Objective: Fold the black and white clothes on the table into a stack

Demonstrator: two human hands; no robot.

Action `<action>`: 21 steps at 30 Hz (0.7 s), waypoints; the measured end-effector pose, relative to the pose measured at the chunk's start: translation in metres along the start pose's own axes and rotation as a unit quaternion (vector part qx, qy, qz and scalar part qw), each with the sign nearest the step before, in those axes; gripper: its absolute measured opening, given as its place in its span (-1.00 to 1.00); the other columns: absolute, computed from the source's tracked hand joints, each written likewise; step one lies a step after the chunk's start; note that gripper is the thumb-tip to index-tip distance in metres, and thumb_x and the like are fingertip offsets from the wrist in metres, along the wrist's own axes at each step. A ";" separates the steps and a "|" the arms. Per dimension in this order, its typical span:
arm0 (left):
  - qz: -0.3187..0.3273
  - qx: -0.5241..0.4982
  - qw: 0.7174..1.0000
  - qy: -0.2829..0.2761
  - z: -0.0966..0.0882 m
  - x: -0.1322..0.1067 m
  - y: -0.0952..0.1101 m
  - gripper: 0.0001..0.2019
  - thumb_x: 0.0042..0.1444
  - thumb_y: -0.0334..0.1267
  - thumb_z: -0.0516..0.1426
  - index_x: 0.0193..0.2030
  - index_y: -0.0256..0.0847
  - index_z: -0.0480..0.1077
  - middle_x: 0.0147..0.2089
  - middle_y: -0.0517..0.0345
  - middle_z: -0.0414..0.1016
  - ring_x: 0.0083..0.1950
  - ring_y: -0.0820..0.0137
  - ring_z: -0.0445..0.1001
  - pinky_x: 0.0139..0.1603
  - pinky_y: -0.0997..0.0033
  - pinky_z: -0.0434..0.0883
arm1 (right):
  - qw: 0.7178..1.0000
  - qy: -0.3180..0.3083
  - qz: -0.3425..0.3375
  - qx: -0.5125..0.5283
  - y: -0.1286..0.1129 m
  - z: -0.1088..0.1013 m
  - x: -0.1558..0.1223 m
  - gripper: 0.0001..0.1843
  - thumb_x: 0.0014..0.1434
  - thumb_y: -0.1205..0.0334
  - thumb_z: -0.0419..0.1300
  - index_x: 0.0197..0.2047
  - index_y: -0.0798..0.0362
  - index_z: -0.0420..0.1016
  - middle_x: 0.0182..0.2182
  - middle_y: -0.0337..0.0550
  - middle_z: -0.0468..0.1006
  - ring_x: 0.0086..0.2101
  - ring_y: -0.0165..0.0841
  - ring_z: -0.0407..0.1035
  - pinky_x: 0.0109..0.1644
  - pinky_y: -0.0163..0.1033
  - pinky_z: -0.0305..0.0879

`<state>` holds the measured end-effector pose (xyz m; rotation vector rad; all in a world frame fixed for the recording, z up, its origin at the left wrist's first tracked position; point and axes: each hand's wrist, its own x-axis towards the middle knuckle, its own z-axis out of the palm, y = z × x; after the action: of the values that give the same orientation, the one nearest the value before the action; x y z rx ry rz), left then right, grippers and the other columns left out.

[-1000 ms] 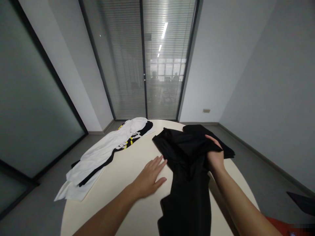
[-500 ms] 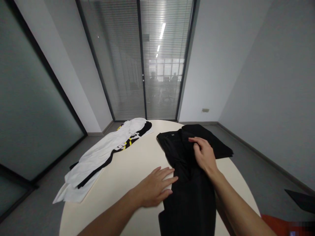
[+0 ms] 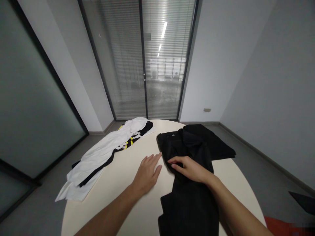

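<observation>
A black garment point(image 3: 194, 183) lies spread down the right half of a round cream table point(image 3: 118, 183), its far part reaching the table's back edge. My right hand point(image 3: 189, 168) rests flat on the garment's left middle, fingers stretched out and pointing left. My left hand point(image 3: 147, 170) lies open on the bare tabletop just left of the garment's edge, fingers together and pointing away from me. The fingertips of both hands are a short gap apart. Neither hand grips the cloth.
A pile of white clothes with a black piece striped yellow point(image 3: 108, 152) lies across the table's left back edge and hangs over it. Glass doors with blinds stand behind. Something orange point(image 3: 275, 226) shows at the bottom right corner.
My right hand has slid from the garment's upper part down and left to its middle edge. My left hand has drawn back off the cloth onto the bare table.
</observation>
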<state>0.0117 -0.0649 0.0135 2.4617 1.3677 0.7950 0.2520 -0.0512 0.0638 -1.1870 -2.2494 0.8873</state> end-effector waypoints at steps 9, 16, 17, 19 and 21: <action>0.020 0.017 1.000 -0.009 0.003 0.002 -0.002 -0.63 0.37 -0.17 0.03 0.25 -0.09 0.43 0.26 -0.02 0.47 0.29 0.11 0.37 0.36 -0.14 0.21 | 0.991 -0.012 -0.019 0.130 -0.006 0.006 0.001 -0.82 0.31 0.15 0.12 -0.08 0.03 0.43 -0.15 -0.11 0.59 -0.12 -0.29 0.48 0.02 -0.15 0.42; -0.067 -0.080 0.994 0.031 0.010 0.007 -0.011 -0.55 0.38 -0.14 -0.02 0.32 -0.26 0.33 0.36 -0.14 0.33 0.36 0.16 0.31 0.39 0.01 0.25 | 0.996 0.057 0.039 -0.048 0.017 -0.001 -0.002 -0.56 0.18 -0.05 0.29 0.04 0.02 0.49 -0.03 -0.02 0.56 -0.05 -0.17 0.45 0.09 -0.04 0.38; -0.086 -0.105 0.990 0.048 0.008 0.010 -0.013 -0.52 0.38 -0.12 -0.03 0.35 -0.28 0.29 0.39 -0.16 0.28 0.40 0.17 0.27 0.42 0.02 0.22 | 0.997 0.047 0.038 -0.043 0.017 -0.002 -0.003 -0.49 0.16 -0.06 0.31 0.09 0.02 0.48 0.01 -0.01 0.55 -0.01 -0.15 0.45 0.14 -0.01 0.36; -0.115 -0.154 0.977 0.093 0.000 0.015 -0.020 -0.50 0.39 -0.10 -0.04 0.37 -0.29 0.25 0.43 -0.16 0.20 0.45 0.19 0.19 0.47 0.04 0.14 | 0.999 0.023 0.031 -0.033 0.017 -0.003 -0.005 -0.34 0.11 -0.09 0.35 0.21 0.02 0.42 0.10 0.03 0.51 0.08 -0.12 0.41 0.23 0.03 0.29; -0.138 -0.196 0.959 0.149 -0.014 0.021 -0.031 -0.51 0.40 -0.08 -0.06 0.36 -0.23 0.25 0.45 -0.10 0.18 0.47 0.22 0.15 0.49 0.05 0.08 | 0.999 -0.007 0.024 -0.030 0.018 -0.005 -0.007 -0.20 0.04 -0.13 0.40 0.28 0.00 0.37 0.19 0.04 0.44 0.17 -0.09 0.35 0.31 0.05 0.22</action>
<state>-0.0093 -0.0320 0.0190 1.8569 1.4398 1.2629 0.2692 -0.0480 0.0537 -1.2708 -2.2815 0.8534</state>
